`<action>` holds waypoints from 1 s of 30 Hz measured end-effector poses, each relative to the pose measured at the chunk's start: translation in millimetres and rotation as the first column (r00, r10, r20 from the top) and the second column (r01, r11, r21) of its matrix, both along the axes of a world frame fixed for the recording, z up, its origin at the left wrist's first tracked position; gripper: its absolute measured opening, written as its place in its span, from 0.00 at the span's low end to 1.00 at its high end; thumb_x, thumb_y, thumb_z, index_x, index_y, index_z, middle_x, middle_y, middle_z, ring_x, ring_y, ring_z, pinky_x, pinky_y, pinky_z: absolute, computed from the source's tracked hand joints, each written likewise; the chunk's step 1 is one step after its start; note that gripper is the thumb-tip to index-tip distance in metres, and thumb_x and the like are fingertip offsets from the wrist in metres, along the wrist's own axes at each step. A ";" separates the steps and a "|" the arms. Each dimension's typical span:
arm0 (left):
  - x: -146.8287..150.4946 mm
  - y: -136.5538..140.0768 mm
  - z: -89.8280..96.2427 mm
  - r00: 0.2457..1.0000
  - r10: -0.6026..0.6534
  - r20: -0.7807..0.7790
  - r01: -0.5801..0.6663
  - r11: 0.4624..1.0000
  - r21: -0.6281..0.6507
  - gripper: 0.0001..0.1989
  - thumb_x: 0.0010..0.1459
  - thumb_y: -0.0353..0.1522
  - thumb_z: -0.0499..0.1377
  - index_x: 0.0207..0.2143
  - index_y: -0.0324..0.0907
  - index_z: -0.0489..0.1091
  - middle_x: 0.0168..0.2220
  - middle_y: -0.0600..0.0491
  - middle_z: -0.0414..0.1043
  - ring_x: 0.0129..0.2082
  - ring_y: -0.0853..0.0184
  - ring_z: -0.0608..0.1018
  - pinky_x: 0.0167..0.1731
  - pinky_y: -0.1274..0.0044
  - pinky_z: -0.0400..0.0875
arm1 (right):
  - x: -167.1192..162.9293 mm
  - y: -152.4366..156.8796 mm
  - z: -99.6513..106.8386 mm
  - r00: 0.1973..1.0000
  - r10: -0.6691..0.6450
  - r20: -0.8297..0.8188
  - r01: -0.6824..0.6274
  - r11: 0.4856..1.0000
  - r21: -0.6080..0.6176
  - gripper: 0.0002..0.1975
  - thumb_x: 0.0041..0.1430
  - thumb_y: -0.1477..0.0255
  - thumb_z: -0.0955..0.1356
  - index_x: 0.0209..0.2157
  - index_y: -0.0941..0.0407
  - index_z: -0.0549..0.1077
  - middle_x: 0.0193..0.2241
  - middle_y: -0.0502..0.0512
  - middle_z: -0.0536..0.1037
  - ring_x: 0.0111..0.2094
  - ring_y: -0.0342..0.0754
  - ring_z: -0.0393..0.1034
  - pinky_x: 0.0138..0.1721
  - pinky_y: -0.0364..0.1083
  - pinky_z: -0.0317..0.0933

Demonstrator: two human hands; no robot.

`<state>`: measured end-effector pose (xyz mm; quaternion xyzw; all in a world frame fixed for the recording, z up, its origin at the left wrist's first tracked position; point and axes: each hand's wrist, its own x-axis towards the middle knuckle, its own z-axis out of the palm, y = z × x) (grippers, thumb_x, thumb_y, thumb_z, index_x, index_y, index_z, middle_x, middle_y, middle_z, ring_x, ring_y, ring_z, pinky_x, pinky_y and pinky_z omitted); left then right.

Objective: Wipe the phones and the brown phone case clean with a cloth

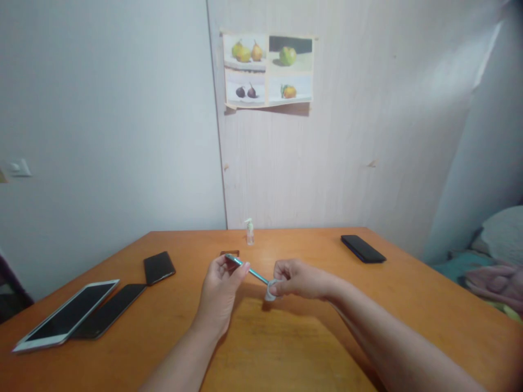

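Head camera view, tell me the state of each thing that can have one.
Teal-edged device: raised, tilted, in the left hand
White cloth: crumpled, pinched in the right hand
Pump bottle: upright, pump fitted
White tablet: flat, screen dark
Long black device: flat, dark
Smaller black device: flat, dark
Black item at right: lying flat
Brown-rimmed item: partly hidden, state unclear
Fruit print: hung up, lower edge lifting
Wall switch: position unclear
Fabric pile: rumpled

Soft, hazy light (upper-right glare)

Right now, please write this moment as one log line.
left fingers: holding teal-edged device; right fingers: pinching white cloth at its near end; pump bottle: upright, farther back
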<state>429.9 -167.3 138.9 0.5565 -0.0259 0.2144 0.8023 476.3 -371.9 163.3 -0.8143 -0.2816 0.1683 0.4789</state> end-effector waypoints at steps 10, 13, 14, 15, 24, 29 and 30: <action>0.3 -3.2 -1.0 0.999 -0.048 -0.012 0.048 0.999 -0.006 0.22 0.45 0.36 0.71 0.40 0.40 0.68 0.36 0.55 0.73 0.37 0.70 0.75 0.40 0.78 0.68 | -0.6 0.4 1.6 0.999 0.042 -0.002 -0.042 0.998 0.055 0.19 0.49 0.58 0.75 0.29 0.57 0.68 0.23 0.46 0.71 0.24 0.39 0.60 0.25 0.40 0.50; 1.7 1.0 0.1 1.000 0.006 -0.027 -0.007 0.999 -0.038 0.24 0.45 0.37 0.71 0.42 0.39 0.69 0.37 0.54 0.73 0.36 0.70 0.75 0.37 0.78 0.68 | 2.6 -3.6 -0.5 0.999 0.043 -0.034 -0.043 0.999 -0.005 0.19 0.48 0.58 0.75 0.28 0.57 0.68 0.23 0.46 0.71 0.23 0.39 0.58 0.24 0.40 0.48; 1.7 1.4 0.4 0.999 0.016 -0.030 -0.017 0.999 -0.040 0.24 0.45 0.37 0.71 0.42 0.38 0.68 0.37 0.53 0.73 0.35 0.70 0.75 0.37 0.78 0.68 | 2.5 -3.6 -0.5 0.999 0.035 -0.039 -0.036 0.999 -0.008 0.19 0.48 0.58 0.75 0.28 0.57 0.68 0.23 0.46 0.72 0.23 0.39 0.58 0.24 0.40 0.48; 1.2 0.7 0.4 0.999 0.016 -0.030 -0.017 0.999 -0.034 0.24 0.45 0.37 0.71 0.42 0.39 0.68 0.37 0.54 0.73 0.36 0.70 0.76 0.37 0.78 0.68 | 1.7 -2.8 -0.1 0.999 0.027 -0.041 -0.026 1.000 0.002 0.20 0.48 0.57 0.75 0.29 0.57 0.68 0.23 0.46 0.72 0.23 0.39 0.59 0.24 0.40 0.48; -0.4 -1.2 -1.0 1.000 -0.009 -0.007 0.009 1.000 0.006 0.22 0.47 0.36 0.70 0.42 0.40 0.68 0.38 0.54 0.74 0.39 0.69 0.76 0.41 0.78 0.68 | 3.4 -3.4 -3.5 0.999 0.027 -0.035 -0.027 0.999 0.025 0.20 0.48 0.58 0.75 0.29 0.57 0.68 0.23 0.46 0.72 0.24 0.39 0.59 0.25 0.40 0.49; -5.0 -6.8 -0.8 1.000 -0.018 -0.010 0.018 0.999 0.031 0.22 0.47 0.36 0.70 0.43 0.40 0.67 0.39 0.53 0.73 0.40 0.68 0.75 0.44 0.76 0.69 | -2.3 1.8 0.4 0.999 0.015 -0.040 -0.013 0.998 0.061 0.20 0.48 0.56 0.75 0.29 0.57 0.68 0.22 0.46 0.71 0.23 0.39 0.60 0.24 0.40 0.49; -6.8 -10.0 -0.7 0.999 -0.050 -0.014 0.050 0.998 0.039 0.23 0.47 0.36 0.70 0.43 0.40 0.67 0.38 0.53 0.73 0.41 0.67 0.76 0.44 0.75 0.69 | -5.1 4.4 2.7 0.999 0.011 -0.032 -0.008 0.996 0.092 0.21 0.47 0.56 0.75 0.29 0.56 0.67 0.22 0.46 0.71 0.23 0.39 0.60 0.24 0.40 0.50</action>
